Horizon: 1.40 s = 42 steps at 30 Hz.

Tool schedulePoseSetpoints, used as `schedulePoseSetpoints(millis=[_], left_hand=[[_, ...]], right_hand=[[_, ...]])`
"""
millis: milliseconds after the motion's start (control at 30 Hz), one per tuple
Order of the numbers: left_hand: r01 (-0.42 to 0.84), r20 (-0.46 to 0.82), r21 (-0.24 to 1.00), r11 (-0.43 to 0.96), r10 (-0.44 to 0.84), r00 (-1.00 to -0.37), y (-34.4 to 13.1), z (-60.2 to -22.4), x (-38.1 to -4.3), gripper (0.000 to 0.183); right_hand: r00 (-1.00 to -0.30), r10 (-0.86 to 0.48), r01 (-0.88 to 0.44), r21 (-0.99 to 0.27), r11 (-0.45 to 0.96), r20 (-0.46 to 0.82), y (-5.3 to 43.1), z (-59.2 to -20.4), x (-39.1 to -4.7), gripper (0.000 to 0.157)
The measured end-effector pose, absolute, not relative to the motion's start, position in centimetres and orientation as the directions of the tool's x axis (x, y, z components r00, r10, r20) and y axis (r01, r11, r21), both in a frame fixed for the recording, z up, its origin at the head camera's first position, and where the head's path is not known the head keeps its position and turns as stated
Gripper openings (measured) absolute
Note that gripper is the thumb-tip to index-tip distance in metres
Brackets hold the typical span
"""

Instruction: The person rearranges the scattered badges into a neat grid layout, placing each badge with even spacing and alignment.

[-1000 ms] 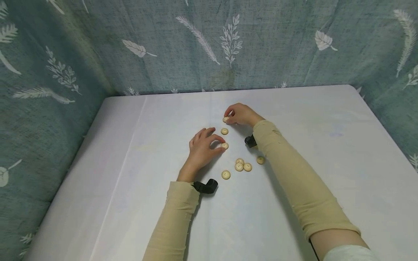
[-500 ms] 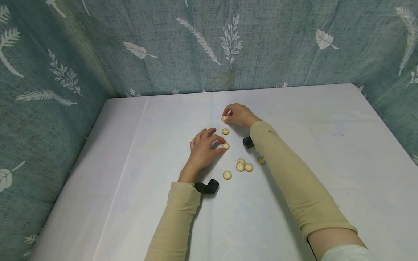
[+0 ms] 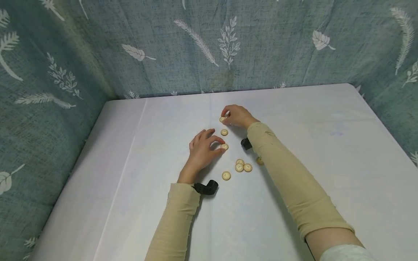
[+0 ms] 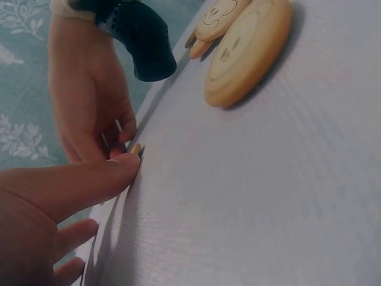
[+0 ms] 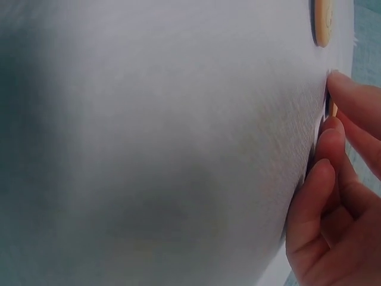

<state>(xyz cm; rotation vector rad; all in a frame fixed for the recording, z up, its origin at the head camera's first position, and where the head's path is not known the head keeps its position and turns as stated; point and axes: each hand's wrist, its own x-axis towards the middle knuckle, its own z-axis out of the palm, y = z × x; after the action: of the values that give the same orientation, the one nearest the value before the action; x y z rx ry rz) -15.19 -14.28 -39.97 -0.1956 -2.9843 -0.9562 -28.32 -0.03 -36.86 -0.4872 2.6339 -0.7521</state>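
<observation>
My left hand (image 3: pixel 201 152) pinches a pale round cookie (image 3: pixel 224 146) at its edge between thumb and forefinger, close over the white table. Farther back, my right hand (image 3: pixel 238 116) pinches another cookie (image 3: pixel 222 119) between thumb and fingers. Between the two hands a third cookie (image 3: pixel 224 132) lies flat, roughly in line with both. In the left wrist view only a thin edge of the held cookie (image 4: pixel 136 149) shows past the thumb. The right wrist view has the right hand (image 5: pixel 339 185) low at the tabletop, its cookie mostly hidden by the fingers.
Nearer the body lie a single cookie (image 3: pixel 226 175) and a cluster of cookies (image 3: pixel 248 168), one overlapping another. One more cookie (image 3: pixel 259 161) is partly hidden under the right sleeve (image 3: pixel 290 177). A leaf-patterned green curtain (image 3: pixel 183 54) hangs behind the table (image 3: pixel 147 145).
My right hand has shifted slightly left with its cookie, relative to the cookie lying in the middle. The left hand has stayed in place on its cookie.
</observation>
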Motion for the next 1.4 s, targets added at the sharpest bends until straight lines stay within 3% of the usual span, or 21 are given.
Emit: schedulePoseSetpoints(millis=[933,1400], left_hand=[[0.115,0.020,0.584,0.803,0.127,-0.992,-14.4,-39.7,-15.2,0.017],[0.123,0.028,0.577,0.808,0.131,-0.991,-14.3,-40.1,-15.4,0.018]], right_hand=[[-0.853,-0.437,-0.172,-0.638,0.751,-0.284,2.0,-35.8,-28.1,0.031],[-0.840,-0.517,-0.305,-0.643,0.703,-0.167,3.9,-34.3,-26.1,0.030]])
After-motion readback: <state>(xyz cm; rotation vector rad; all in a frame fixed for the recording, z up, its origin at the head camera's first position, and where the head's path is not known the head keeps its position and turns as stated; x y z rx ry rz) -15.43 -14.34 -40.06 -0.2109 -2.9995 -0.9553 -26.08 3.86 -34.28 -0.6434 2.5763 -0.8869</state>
